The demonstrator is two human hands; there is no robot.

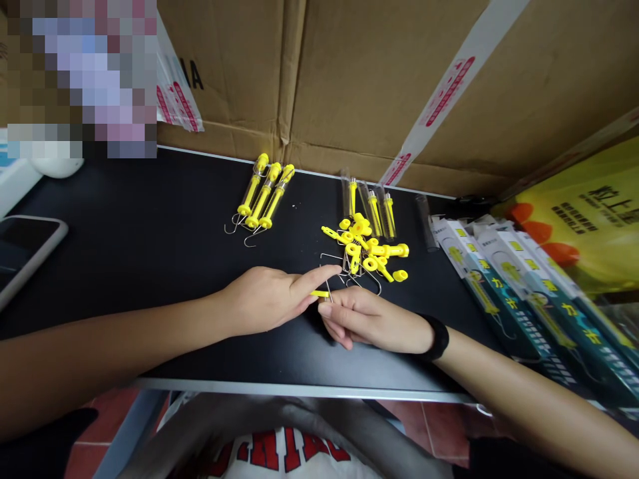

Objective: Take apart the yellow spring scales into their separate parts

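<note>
My left hand is closed on a small yellow plastic part, which sticks out past its fingertips. In front of it, my right hand, with a black band at the wrist, pinches a thin metal wire hook that meets the yellow part. Just beyond both hands lies a loose pile of yellow plastic pieces, with wire hooks and springs among them. Behind the pile are three clear tubes with yellow rods. Three assembled spring scales with hooks lie farther left.
Packaged spring scales in printed cards are stacked on the right, by a yellow bag. Another clear tube lies beside them. A phone is at the left edge. Cardboard boxes wall off the black table's back.
</note>
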